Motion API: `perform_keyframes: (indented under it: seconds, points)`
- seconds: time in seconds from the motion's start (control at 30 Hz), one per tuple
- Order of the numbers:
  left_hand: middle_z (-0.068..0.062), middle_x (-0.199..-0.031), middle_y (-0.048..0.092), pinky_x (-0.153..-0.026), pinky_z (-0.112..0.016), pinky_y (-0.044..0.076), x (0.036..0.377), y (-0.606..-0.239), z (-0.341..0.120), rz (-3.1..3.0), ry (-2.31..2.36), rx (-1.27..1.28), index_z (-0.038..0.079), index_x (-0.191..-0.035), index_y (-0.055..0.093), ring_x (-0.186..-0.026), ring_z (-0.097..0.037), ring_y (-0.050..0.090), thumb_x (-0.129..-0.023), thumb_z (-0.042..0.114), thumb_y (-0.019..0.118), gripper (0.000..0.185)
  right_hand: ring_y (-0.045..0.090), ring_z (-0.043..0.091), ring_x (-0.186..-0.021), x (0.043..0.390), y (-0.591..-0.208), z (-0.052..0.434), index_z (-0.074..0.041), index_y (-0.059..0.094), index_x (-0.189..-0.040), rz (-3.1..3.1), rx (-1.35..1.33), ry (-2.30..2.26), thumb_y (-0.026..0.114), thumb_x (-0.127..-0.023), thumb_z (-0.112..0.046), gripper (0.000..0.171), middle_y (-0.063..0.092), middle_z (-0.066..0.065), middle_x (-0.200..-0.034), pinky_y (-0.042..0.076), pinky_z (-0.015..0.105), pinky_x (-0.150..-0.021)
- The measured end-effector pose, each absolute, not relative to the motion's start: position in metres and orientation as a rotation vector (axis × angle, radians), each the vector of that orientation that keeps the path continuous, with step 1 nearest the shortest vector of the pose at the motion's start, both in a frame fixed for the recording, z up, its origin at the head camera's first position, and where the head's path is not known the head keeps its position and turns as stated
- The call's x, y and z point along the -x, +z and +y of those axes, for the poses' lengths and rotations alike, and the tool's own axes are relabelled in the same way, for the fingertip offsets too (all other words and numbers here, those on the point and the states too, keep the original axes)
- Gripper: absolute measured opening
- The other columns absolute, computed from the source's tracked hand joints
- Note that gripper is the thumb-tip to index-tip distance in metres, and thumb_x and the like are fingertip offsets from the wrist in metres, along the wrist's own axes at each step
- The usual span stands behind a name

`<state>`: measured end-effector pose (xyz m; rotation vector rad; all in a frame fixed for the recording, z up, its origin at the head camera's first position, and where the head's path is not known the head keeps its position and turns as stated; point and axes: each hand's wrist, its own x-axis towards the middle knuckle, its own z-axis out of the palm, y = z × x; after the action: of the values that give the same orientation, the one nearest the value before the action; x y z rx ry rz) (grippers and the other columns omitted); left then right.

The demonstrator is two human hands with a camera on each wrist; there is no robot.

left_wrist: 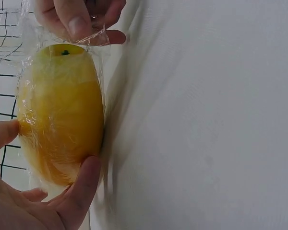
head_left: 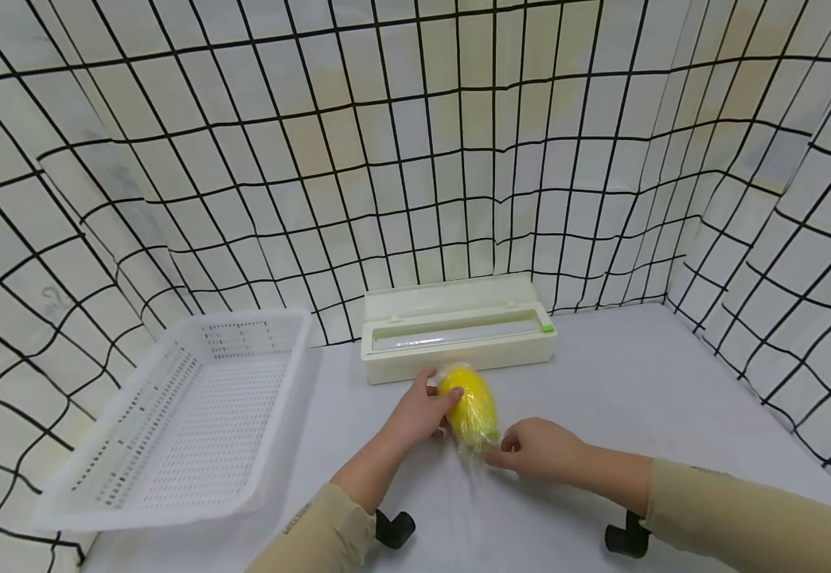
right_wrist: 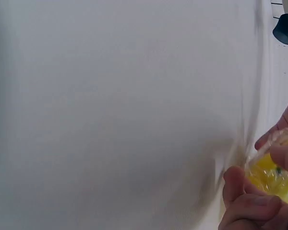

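Observation:
A yellow oval fruit [head_left: 471, 406] with a small green stem spot lies wrapped in clear cling film, over the white tabletop. My left hand [head_left: 419, 414] grips it from the left, thumb on one side and fingers on the other, as the left wrist view also shows. At the near, stem end, my right hand [head_left: 540, 450] pinches loose cling film [left_wrist: 98, 37] between thumb and fingers. More of the film trails down from that end towards me. In the right wrist view, the fruit [right_wrist: 273, 179] is partly hidden behind my right fingers.
Behind the fruit stands a cream cling film dispenser [head_left: 458, 364], its lid raised and a film roll [head_left: 451, 335] inside. A white perforated plastic basket [head_left: 208, 446] sits at the left. White cloth walls with black grid netting [head_left: 415, 151] enclose the table.

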<state>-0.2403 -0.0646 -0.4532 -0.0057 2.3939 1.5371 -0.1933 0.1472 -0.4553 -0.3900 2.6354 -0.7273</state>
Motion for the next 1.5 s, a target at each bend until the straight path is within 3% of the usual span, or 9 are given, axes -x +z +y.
perform_keyframes:
  seconds: [0.2, 0.4, 0.67, 0.83, 0.93, 1.03, 1.23, 1.37, 1.5]
  points:
    - [-0.019, -0.137, 0.051, -0.068, -0.035, 0.057, 0.242, -0.456, -0.062, 2.367, 1.563, 0.062, 0.01, -0.155, 0.023, -0.083, -0.022, 0.063, -0.095, 0.045, 0.063, 0.08, 0.043, 0.011, -0.053, 0.196, -0.462, 0.141, -0.011, 0.065, -0.069, 2.535, 0.23, -0.927, 0.067, -0.092, -0.028, 0.028, 0.056, -0.001, -0.057, 0.034, 0.025, -0.05]
    - [-0.019, -0.134, 0.051, -0.067, -0.035, 0.057, 0.242, -0.456, -0.059, 2.364, 1.589, 0.095, 0.009, -0.154, 0.023, -0.082, -0.022, 0.063, -0.096, 0.042, 0.062, 0.078, 0.047, 0.011, -0.057, 0.194, -0.46, 0.145, -0.013, 0.059, -0.069, 2.606, 0.295, -0.828, 0.069, -0.088, -0.017, 0.022, 0.056, -0.002, -0.06, 0.037, 0.025, -0.052]
    - [-0.018, -0.135, 0.05, -0.069, -0.034, 0.057, 0.24, -0.459, -0.061, 2.359, 1.604, 0.132, 0.01, -0.154, 0.023, -0.084, -0.021, 0.062, -0.096, 0.042, 0.062, 0.078, 0.047, 0.01, -0.057, 0.188, -0.453, 0.149, -0.017, 0.059, -0.07, 2.675, 0.445, -0.628, 0.066, -0.09, -0.02, 0.021, 0.054, -0.005, -0.06, 0.037, 0.026, -0.052]
    - [-0.016, -0.141, 0.046, -0.071, -0.034, 0.056, 0.237, -0.46, -0.063, 2.368, 1.599, 0.101, 0.012, -0.156, 0.022, -0.086, -0.022, 0.061, -0.096, 0.045, 0.062, 0.079, 0.048, 0.008, -0.056, 0.187, -0.453, 0.158, -0.023, 0.06, -0.07, 2.662, 0.597, -0.599, 0.067, -0.092, -0.04, 0.029, 0.054, -0.009, -0.059, 0.039, 0.026, -0.053]
    - [-0.017, -0.145, 0.043, -0.073, -0.034, 0.056, 0.234, -0.461, -0.065, 2.368, 1.595, 0.069, 0.012, -0.157, 0.02, -0.088, -0.022, 0.06, -0.096, 0.046, 0.06, 0.08, 0.049, 0.006, -0.06, 0.193, -0.452, 0.171, -0.027, 0.06, -0.079, 2.722, 0.793, -0.51, 0.069, -0.09, -0.045, 0.022, 0.055, -0.014, -0.066, 0.042, 0.026, -0.054]
    - [-0.02, -0.15, 0.038, -0.076, -0.036, 0.057, 0.232, -0.46, -0.066, 2.373, 1.586, 0.036, 0.013, -0.158, 0.014, -0.093, -0.023, 0.062, -0.097, 0.049, 0.059, 0.084, 0.05, 0.002, -0.067, 0.201, -0.452, 0.183, -0.027, 0.061, -0.093, 2.796, 1.122, -0.342, 0.072, -0.089, -0.037, 0.017, 0.055, -0.016, -0.081, 0.047, 0.023, -0.059]
    - [-0.016, -0.155, 0.034, -0.091, -0.049, 0.051, 0.226, -0.457, -0.071, 2.531, 1.484, 0.01, 0.017, -0.159, 0.016, -0.113, -0.03, 0.06, -0.095, 0.058, 0.055, 0.085, 0.048, 0.007, -0.078, 0.215, -0.453, 0.189, -0.022, 0.057, -0.108, 2.786, 1.82, 0.071, 0.08, -0.084, -0.033, 0.035, 0.052, -0.01, -0.093, 0.046, 0.016, -0.064]
    - [-0.003, -0.148, 0.042, -0.087, -0.041, 0.053, 0.213, -0.453, -0.079, 2.829, 1.203, -0.247, 0.021, -0.145, 0.044, -0.116, -0.023, 0.058, -0.097, 0.043, 0.061, 0.055, 0.048, 0.009, -0.081, 0.217, -0.455, 0.189, -0.022, 0.057, -0.109, 2.785, 1.995, 0.142, 0.081, -0.083, -0.035, 0.038, 0.053, -0.009, -0.095, 0.047, 0.016, -0.067]
    - [0.001, -0.138, 0.051, -0.09, -0.035, 0.053, 0.201, -0.449, -0.093, 3.091, 0.65, -0.938, 0.024, -0.118, 0.062, -0.115, -0.018, 0.058, -0.09, 0.022, 0.072, 0.03, 0.055, 0.011, -0.092, 0.221, -0.457, 0.188, -0.022, 0.058, -0.115, 2.804, 2.091, 0.065, 0.081, -0.083, -0.036, 0.042, 0.059, -0.007, -0.106, 0.053, 0.022, -0.079]
